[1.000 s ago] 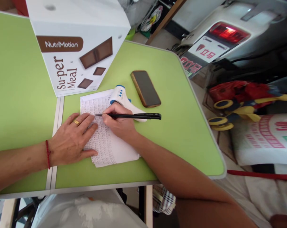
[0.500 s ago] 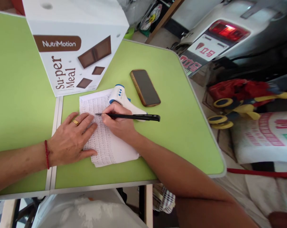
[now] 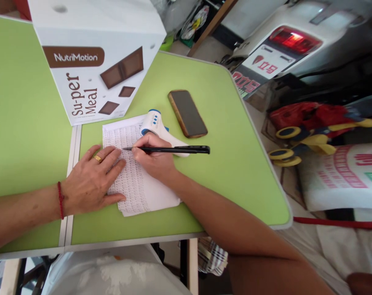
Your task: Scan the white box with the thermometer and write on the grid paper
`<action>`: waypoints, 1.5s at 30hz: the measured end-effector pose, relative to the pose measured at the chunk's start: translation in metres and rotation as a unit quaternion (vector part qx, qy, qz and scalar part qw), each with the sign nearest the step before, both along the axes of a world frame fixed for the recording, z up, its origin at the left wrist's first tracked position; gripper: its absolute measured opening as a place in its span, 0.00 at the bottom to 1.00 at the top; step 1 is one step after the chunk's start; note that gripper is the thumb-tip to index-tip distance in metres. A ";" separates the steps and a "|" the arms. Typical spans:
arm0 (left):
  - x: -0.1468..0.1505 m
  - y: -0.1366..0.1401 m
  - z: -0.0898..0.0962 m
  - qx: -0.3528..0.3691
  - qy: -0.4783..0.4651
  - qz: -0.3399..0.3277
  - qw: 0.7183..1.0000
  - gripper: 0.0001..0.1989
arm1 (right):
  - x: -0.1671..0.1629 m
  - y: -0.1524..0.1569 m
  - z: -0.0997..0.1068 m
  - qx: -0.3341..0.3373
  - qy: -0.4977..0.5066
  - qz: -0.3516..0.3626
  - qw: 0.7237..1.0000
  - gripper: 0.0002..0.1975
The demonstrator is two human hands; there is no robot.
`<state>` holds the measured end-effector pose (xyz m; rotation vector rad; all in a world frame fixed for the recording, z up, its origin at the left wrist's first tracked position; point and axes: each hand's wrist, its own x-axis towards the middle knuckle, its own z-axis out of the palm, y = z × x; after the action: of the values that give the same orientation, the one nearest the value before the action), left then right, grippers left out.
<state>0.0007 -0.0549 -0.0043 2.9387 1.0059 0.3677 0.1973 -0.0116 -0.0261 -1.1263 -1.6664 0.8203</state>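
Note:
A black pen (image 3: 179, 150) is pinched in my right hand (image 3: 155, 157), its tip at the sheet of paper (image 3: 132, 190). Rows of small handwriting cover the left part of the sheet; the lower right is blank. My left hand (image 3: 95, 178) lies flat with fingers spread over the paper's left edge, a gold ring on one finger and a red cord at the wrist. Just beyond my right hand, a white and blue infrared thermometer (image 3: 151, 122) rests across the paper's top right, its handle partly hidden behind the hand and pen.
A phone (image 3: 187, 113) lies to the right on the green folding table (image 3: 229, 176). At the back left stands a large white NutriMotion box (image 3: 90, 82). Off the table's right side are a white scooter (image 3: 290, 41), yellow-handled tools (image 3: 296, 147) and a printed sack (image 3: 342, 180).
The pen has tilted slightly, its back end swinging a little up and right. My left hand keeps its place on the paper.

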 end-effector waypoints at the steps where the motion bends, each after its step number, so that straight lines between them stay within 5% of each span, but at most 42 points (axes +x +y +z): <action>1: 0.000 0.000 0.000 -0.001 0.000 0.000 1.000 0.33 | 0.000 0.000 0.000 0.000 0.004 0.003 1.000 0.04; 9: 0.000 0.000 0.001 0.005 0.001 -0.002 1.000 0.32 | -0.001 0.000 0.001 0.014 0.019 -0.041 0.999 0.04; 39: -0.001 0.000 -0.001 0.012 -0.005 -0.002 1.000 0.33 | -0.001 0.000 0.001 0.007 0.000 -0.027 1.000 0.05; 45: -0.001 0.000 0.000 0.001 -0.002 -0.003 1.000 0.33 | 0.000 0.000 0.001 0.014 -0.001 0.033 0.999 0.05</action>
<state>-0.0005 -0.0548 -0.0039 2.9408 0.9962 0.3740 0.1974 -0.0115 -0.0252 -1.0577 -1.7191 0.8342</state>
